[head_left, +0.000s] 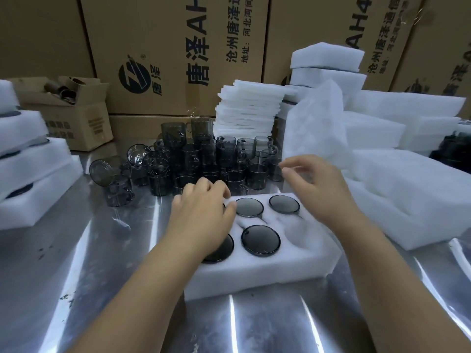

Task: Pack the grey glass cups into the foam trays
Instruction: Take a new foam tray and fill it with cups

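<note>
Our right hand [314, 186] pinches a foam sheet [314, 123] above the foam tray [280, 266]; we cannot tell what our left hand's [204, 215] curled fingers [230, 207] hold.

Left hand [201, 212] and right hand [316, 184] extended, fingers curled.

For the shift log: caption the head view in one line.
Left hand on foam tray of grey glass cups, one well empty; right hand at a foam sheet.

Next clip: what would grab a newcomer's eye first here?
The white foam tray sits at centre with grey cups seated in its holes. Behind it a crowd of loose cups stands on the shiny metal table. The right hand pinches a raised foam sheet.
</note>
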